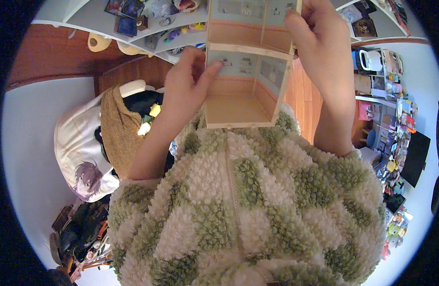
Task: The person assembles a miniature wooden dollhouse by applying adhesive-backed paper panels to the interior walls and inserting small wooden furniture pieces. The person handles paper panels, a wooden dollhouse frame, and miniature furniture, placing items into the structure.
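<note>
Held up in front of my chest is a small wooden dollhouse-like box (231, 112) with open-fronted compartments stacked one above another. Its inner walls are pale blue with small printed drawings above an orange-pink lower band. The box's top runs out of the picture. My left hand (187, 88) grips the left side of the lower compartment, thumb over the front edge and fingers behind. Higher up, my right hand (319, 35) is closed on the right side wall, with its thumb at the edge and most fingers hidden.
White shelves (186, 31) with many small packets stand behind the box. On the left are a white printed cushion (74, 138) and a brown fleecy cloth (117, 143). A crowded desk with a black monitor (415, 159) is at the right. Wooden floor (300, 100) shows beyond my lap.
</note>
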`<state>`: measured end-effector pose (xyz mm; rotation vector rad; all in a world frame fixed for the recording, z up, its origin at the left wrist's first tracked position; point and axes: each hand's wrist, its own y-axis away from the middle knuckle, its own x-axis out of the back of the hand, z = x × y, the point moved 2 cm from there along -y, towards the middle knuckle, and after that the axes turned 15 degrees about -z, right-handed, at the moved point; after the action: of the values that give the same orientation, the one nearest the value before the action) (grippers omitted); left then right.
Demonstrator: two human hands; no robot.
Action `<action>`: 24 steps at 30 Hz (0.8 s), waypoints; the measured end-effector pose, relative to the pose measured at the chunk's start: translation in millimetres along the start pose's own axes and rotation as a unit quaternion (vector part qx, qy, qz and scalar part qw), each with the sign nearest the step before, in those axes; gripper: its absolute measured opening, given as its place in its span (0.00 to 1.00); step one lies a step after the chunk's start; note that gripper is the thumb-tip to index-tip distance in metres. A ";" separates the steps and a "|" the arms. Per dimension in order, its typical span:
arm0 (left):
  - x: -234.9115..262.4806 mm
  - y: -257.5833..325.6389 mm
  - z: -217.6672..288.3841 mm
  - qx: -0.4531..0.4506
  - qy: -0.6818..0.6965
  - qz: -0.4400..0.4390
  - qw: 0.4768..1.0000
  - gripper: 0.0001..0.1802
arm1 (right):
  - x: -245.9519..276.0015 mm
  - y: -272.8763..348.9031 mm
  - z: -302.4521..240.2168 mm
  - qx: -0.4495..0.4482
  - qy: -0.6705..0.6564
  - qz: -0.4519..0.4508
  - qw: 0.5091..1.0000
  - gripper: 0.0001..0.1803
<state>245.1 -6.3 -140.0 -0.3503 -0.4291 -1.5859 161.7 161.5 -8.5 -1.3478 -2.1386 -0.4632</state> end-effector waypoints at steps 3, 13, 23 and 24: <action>12.8 3.8 14.9 -0.124 -0.276 0.053 0.952 0.12 | 0.8 2.6 -2.3 0.010 0.076 0.019 0.997 0.11; 8.7 -5.2 36.9 -0.418 -0.450 -0.144 0.776 0.17 | 4.6 2.4 3.4 0.027 0.104 -0.010 0.994 0.10; -4.3 -12.9 33.7 -0.352 -0.494 -0.163 0.778 0.19 | 7.6 -8.2 13.4 -0.028 -0.007 -0.075 0.997 0.10; -5.4 -12.7 32.4 -0.341 -0.497 -0.167 0.780 0.19 | 7.5 -8.5 14.7 -0.027 -0.027 -0.079 0.996 0.10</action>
<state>231.6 14.3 -114.8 -1.8101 -0.7237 -1.7579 147.4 171.3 -15.3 -1.2390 -2.3027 -0.5574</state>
